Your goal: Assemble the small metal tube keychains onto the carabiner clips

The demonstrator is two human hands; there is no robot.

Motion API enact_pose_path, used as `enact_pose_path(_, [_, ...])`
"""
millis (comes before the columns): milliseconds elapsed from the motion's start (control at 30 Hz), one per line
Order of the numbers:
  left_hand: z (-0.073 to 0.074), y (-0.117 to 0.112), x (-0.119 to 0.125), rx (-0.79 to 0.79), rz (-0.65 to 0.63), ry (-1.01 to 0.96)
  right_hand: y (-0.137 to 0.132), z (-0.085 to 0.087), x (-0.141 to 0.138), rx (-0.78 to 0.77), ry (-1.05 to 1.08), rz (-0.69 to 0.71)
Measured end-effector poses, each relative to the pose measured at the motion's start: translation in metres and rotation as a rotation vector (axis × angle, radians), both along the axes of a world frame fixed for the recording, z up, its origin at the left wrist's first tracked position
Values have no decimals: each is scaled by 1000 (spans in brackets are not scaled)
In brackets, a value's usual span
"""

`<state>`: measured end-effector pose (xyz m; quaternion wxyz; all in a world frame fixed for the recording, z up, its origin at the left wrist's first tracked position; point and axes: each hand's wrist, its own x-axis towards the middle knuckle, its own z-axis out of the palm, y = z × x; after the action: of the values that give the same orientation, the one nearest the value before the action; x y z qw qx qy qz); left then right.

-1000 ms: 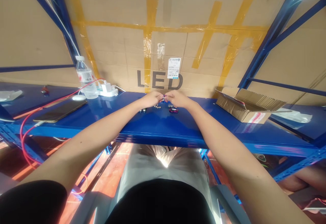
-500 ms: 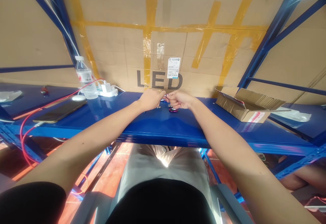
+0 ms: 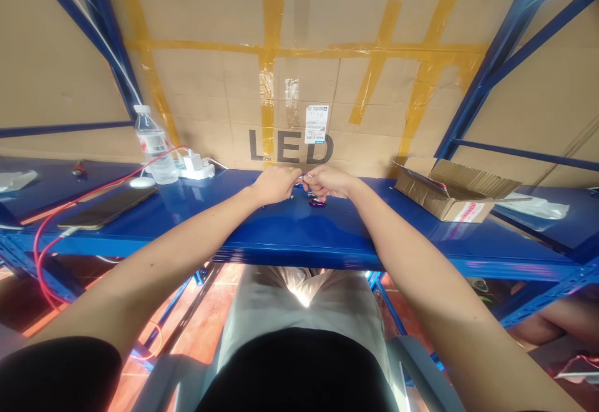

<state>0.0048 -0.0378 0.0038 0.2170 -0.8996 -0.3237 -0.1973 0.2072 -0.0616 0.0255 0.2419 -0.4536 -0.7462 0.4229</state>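
Left hand (image 3: 277, 183) and right hand (image 3: 331, 181) nearly meet over the far part of the table (image 3: 299, 231), close to the cardboard (image 3: 210, 100). Between their fingertips: a small shiny piece (image 3: 302, 179), mostly covered, exact shape can't be made out. Fingers of both look closed, pinching it from either side; right ones curled in toward the palm, left ones largely hidden behind the back of the hand, so exact grip there can't be told.

Changed versus a second ago: left hand has rolled over, knuckles now up, and covers most of the small bits (image 3: 291, 197) that showed under and beside it. Right hand has turned too, curled fingers now on view. Versus half a second ago, hand pose about the same; the whole view has slipped slightly. Reads as a changed hold on the same piece, fine two-handed work going on, piece not set down.

Shiny purple part (image 3: 317, 202) lies on the table just below the right hand, apart from the fingers, same spot as earlier. Open box (image 3: 449, 208) well off to the right, unmoved on the table. Bottle (image 3: 158, 153), charger (image 3: 193, 163) and phone (image 3: 110, 207) to the left, also unmoved, neither hand near them.
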Motion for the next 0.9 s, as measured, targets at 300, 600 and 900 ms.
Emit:
enact_pose_path(300, [7,6,-5,-456,-121,-394,-8,-1,-22,937,-655,-166])
enact_pose_path(600, [1,13,-3,-436,-206,-343,4,-10,-16,884,-677,-116])
enact_pose_path(900, [2,10,-6,-265,-186,-227,-2,-7,-16,835,-573,-120])
